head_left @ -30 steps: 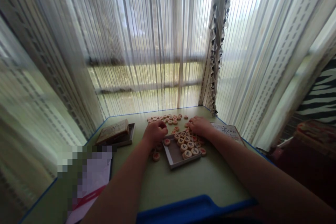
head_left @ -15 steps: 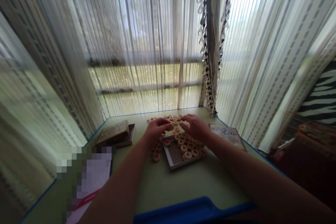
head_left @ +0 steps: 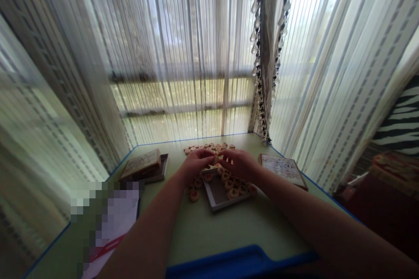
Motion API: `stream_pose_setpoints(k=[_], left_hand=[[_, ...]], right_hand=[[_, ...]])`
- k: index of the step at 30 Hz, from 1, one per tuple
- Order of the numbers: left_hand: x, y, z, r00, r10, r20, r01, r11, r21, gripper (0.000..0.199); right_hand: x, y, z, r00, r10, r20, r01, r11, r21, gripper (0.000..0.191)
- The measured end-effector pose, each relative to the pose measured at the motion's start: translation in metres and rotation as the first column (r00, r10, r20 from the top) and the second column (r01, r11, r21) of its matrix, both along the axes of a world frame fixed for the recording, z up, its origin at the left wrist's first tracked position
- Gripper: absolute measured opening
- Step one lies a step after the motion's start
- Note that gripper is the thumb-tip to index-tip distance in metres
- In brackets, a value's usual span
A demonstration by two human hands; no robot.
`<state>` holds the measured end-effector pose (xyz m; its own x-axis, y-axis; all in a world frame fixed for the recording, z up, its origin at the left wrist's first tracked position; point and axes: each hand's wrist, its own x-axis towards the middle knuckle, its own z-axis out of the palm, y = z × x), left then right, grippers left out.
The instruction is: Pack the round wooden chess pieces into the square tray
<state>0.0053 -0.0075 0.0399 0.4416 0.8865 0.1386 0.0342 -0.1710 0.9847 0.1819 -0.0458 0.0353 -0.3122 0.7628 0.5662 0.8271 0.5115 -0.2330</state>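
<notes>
Fingertips of my left hand are closed on a round wooden Chinese chess piece. My right hand meets it from the other side, its fingers bent and pinching at the same piece. Just below the hands is a shallow open box, tilted a little on the table. Black-marked chess pieces fill its right part, and one red-marked piece sits in its upper left corner. More loose pieces lie left of the box, and others spread beyond my hands, partly hidden by them.
On the left, a box lid rests over a second shallow tray. A flat printed box lies at the right. Papers with a pink item are near my left forearm. Sheer curtains hang behind the green table.
My right hand has moved left and down to meet the left hand at the chess piece. Its fingers, apart before, now close in on it. The left hand has barely moved.
</notes>
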Motion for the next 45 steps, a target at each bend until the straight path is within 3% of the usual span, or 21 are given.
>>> stream_pose_setpoints(k=[7, 14, 35, 40, 45], left_hand=[[-0.002, 0.002, -0.003, 0.994, -0.113, 0.007, 0.113, 0.992, -0.047, 0.034], [0.001, 0.002, -0.004, 0.994, -0.108, 0.011, 0.108, 0.993, -0.043, 0.035], [0.002, -0.003, 0.002, 0.991, -0.113, -0.077, 0.115, 0.993, 0.029, 0.036], [0.005, -0.001, -0.005, 0.965, -0.083, -0.251, 0.134, 0.972, 0.194, 0.031], [0.01, -0.007, -0.007, 0.875, 0.119, -0.469, 0.13, 0.876, 0.465, 0.022]], right_hand=[[-0.003, -0.005, 0.003, 1.0, -0.012, -0.008, 0.012, 1.0, -0.016, 0.024], [-0.002, -0.005, 0.005, 0.998, -0.065, 0.01, 0.065, 0.998, 0.008, 0.025], [-0.003, -0.007, 0.005, 0.997, -0.068, 0.033, 0.068, 0.998, 0.012, 0.022], [-0.004, -0.009, 0.006, 0.986, -0.102, 0.13, 0.106, 0.994, -0.026, 0.02], [-0.002, -0.01, 0.008, 0.98, -0.088, 0.176, 0.098, 0.994, -0.049, 0.02]])
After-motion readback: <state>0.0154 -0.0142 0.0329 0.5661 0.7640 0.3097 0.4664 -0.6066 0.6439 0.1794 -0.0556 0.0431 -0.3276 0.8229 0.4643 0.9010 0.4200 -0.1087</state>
